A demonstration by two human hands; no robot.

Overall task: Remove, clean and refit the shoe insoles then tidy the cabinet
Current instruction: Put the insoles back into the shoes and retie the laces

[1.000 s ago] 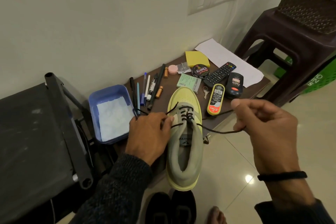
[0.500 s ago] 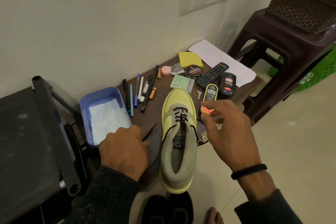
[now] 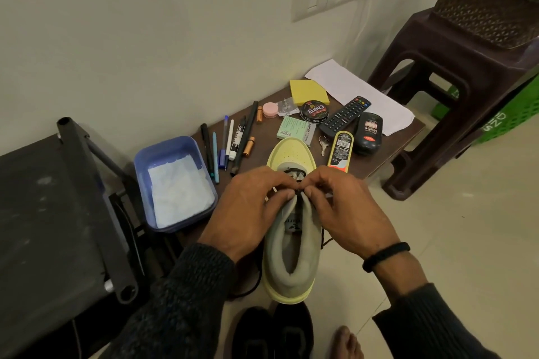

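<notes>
A yellow and grey sneaker (image 3: 291, 256) rests on the front edge of the low brown cabinet top (image 3: 388, 151), toe toward the wall, heel hanging over the floor. My left hand (image 3: 248, 207) and my right hand (image 3: 341, 207) meet over the tongue, fingertips pinching the black lace (image 3: 294, 173) at its upper eyelets. One loose lace end (image 3: 326, 240) hangs down the shoe's right side. The insole is not visible inside the shoe.
A blue tub (image 3: 175, 183) holding a white cloth sits left of the shoe. Pens (image 3: 230, 140), shoe polish tin (image 3: 314, 111), remote (image 3: 345, 115), polish bottles (image 3: 339, 151), yellow pad and paper lie behind. Brown stool (image 3: 466, 73) right, black shoes (image 3: 274, 332) on the floor below.
A second ago my hands pulled the lace ends apart; then they let go and moved back. Now both have come together over the tongue, pinching the lace.
</notes>
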